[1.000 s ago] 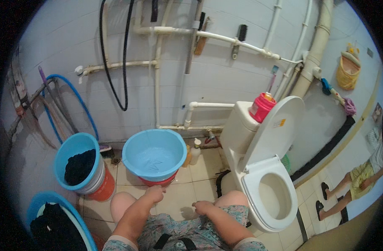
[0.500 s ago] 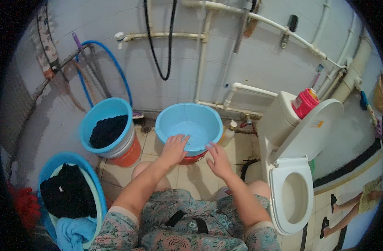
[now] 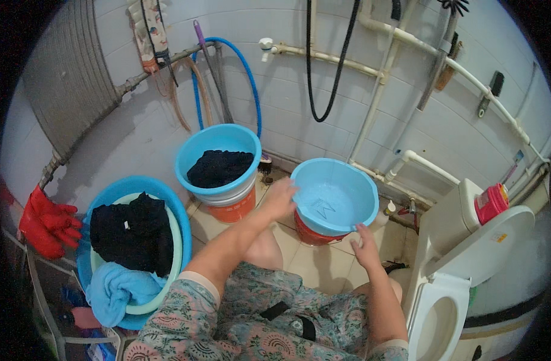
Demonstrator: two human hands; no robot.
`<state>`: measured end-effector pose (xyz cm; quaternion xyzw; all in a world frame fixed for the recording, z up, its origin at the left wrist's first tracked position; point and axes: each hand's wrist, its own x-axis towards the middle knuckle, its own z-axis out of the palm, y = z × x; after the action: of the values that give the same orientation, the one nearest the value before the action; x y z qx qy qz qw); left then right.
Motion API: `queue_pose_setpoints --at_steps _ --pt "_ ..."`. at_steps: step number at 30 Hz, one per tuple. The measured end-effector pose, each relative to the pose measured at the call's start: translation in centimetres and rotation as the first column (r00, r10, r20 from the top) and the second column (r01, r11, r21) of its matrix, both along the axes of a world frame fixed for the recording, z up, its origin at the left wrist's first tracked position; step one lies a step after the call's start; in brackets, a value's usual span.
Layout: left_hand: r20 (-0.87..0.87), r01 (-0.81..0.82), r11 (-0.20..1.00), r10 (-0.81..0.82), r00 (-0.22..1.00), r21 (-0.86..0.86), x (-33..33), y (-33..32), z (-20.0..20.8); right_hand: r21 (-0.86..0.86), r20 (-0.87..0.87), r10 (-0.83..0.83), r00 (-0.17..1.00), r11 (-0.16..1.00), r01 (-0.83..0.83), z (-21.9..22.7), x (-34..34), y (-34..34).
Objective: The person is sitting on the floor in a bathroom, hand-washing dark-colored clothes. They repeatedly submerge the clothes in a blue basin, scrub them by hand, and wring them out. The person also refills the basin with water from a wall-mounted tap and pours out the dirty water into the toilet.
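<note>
A light blue basin (image 3: 332,210), with a dark angular mark on its bottom, sits on top of a red bucket (image 3: 311,233) in front of me. At its left rim is my left hand (image 3: 279,200), fingers stretched toward the edge and slightly blurred; whether they touch it is hard to tell. My right hand (image 3: 367,248) is by the basin's front right rim, thumb and fingers apart. Neither hand shows anything held. To the left, dark cloth (image 3: 221,168) lies in another blue basin (image 3: 188,141), set on stacked buckets with an orange one (image 3: 233,207) below.
At lower left, a large blue tub (image 3: 95,207) holds a pale green basin with black clothing (image 3: 134,231) and a blue towel (image 3: 122,292). Red gloves (image 3: 46,225) hang beside it. A toilet (image 3: 441,319) stands on the right. Pipes (image 3: 329,58) and a black hose (image 3: 311,90) line the wall.
The view has swung left, bringing the red gloves into plain sight. My left hand has moved from the basin's front to its left rim; my right hand remains near the right front rim.
</note>
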<state>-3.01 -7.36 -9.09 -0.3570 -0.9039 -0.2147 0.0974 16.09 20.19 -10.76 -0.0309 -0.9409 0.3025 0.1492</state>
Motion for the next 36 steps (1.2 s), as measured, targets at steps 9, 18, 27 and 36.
queue_pose_setpoints --at_steps 9,18,27,36 --pt "0.070 -0.340 0.809 0.422 0.904 -0.479 -5.0 -12.2 10.4 -0.807 0.247 -0.253 0.935 0.481 0.343 -0.2 -2.4 0.2" --pt "0.203 -0.067 0.865 0.191 0.960 -0.497 1.1 -20.6 19.8 -0.793 0.278 -0.243 0.929 0.488 0.365 -0.5 -3.0 1.4" --pt "0.302 -0.190 0.720 0.495 0.814 -0.668 13.8 -33.6 23.2 -0.741 0.216 -0.102 0.971 0.630 0.231 -2.3 -4.6 -1.4" --pt "-0.135 -0.443 0.560 0.506 0.852 -0.700 17.6 -33.1 18.3 -0.723 0.045 0.232 0.972 0.679 -0.129 5.8 -6.0 -8.9"
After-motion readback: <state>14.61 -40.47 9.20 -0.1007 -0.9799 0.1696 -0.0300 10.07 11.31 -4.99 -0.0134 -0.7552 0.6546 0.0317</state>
